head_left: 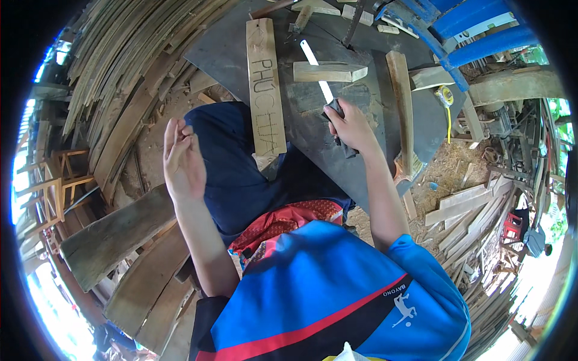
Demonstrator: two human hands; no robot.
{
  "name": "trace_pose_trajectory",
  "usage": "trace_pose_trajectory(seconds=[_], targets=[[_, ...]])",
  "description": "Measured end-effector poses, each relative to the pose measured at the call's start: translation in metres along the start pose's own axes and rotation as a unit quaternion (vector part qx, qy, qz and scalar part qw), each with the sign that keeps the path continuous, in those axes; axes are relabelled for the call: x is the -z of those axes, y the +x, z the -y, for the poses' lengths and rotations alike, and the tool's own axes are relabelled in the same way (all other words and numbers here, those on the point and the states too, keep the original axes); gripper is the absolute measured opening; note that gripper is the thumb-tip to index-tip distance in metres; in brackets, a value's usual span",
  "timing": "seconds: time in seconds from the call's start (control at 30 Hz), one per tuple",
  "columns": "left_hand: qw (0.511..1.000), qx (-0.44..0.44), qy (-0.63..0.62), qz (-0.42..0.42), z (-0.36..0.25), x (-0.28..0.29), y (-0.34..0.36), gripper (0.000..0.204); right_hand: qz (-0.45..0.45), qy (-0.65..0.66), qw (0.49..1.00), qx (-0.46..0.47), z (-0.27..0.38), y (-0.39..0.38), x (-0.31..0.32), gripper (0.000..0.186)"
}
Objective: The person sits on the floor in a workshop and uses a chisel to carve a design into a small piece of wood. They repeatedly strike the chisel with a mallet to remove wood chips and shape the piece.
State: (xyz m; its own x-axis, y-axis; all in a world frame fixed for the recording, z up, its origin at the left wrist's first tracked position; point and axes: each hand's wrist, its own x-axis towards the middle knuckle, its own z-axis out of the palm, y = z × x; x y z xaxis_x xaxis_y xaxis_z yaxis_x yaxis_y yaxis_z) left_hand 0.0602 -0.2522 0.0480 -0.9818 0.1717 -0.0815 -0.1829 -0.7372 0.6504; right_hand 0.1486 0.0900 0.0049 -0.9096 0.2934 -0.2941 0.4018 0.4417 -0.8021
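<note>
My right hand (348,126) is closed around the dark handle (346,150) of a tool with a long white, straight blade (326,89). A short wooden block (331,73) lies across that blade on the dark worktop (367,180). Just left of it lies a pale board (264,90) with dark hand-drawn markings. To the right is a longer wooden piece (399,111). My left hand (183,159) is raised over my dark-clothed leg, palm showing with nothing visible in it, fingers loosely bent.
A yellow tape measure (445,96) sits at the worktop's right edge, below blue metalwork (487,48). Stacked planks (132,48) fill the upper left; thick slabs (117,234) lie lower left. Loose boards (457,204) lie at right, near a person (534,240) beside a red stool (512,227).
</note>
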Motion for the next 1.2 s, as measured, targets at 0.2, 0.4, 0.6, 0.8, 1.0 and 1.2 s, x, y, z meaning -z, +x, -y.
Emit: trace_pose_trajectory(seconds=[0.2, 0.4, 0.6, 0.8, 1.0, 1.2], targets=[[0.945, 0.122, -0.295, 0.067, 0.027, -0.045, -0.016, 0.047, -0.03, 0.028, 0.999, 0.01, -0.016, -0.004, -0.013, 0.034], [0.925, 0.189, -0.326, 0.047, 0.028, -0.086, -0.034, 0.046, -0.051, -0.023, 0.998, -0.007, -0.019, -0.006, -0.016, 0.028], [0.904, 0.213, -0.349, 0.122, 0.028, -0.095, -0.042, 0.051, -0.11, -0.122, 0.986, 0.022, -0.022, -0.009, -0.022, 0.023], [0.914, 0.22, -0.33, 0.079, 0.025, -0.108, -0.048, 0.046, -0.137, -0.132, 0.981, 0.028, -0.025, -0.013, -0.024, 0.022], [0.912, 0.222, -0.334, 0.079, 0.026, -0.111, -0.05, 0.047, -0.13, -0.123, 0.983, 0.032, -0.027, -0.012, -0.021, 0.023], [0.92, 0.212, -0.318, 0.079, 0.026, -0.115, -0.052, 0.046, -0.124, -0.116, 0.985, 0.025, -0.027, -0.011, -0.02, 0.023]])
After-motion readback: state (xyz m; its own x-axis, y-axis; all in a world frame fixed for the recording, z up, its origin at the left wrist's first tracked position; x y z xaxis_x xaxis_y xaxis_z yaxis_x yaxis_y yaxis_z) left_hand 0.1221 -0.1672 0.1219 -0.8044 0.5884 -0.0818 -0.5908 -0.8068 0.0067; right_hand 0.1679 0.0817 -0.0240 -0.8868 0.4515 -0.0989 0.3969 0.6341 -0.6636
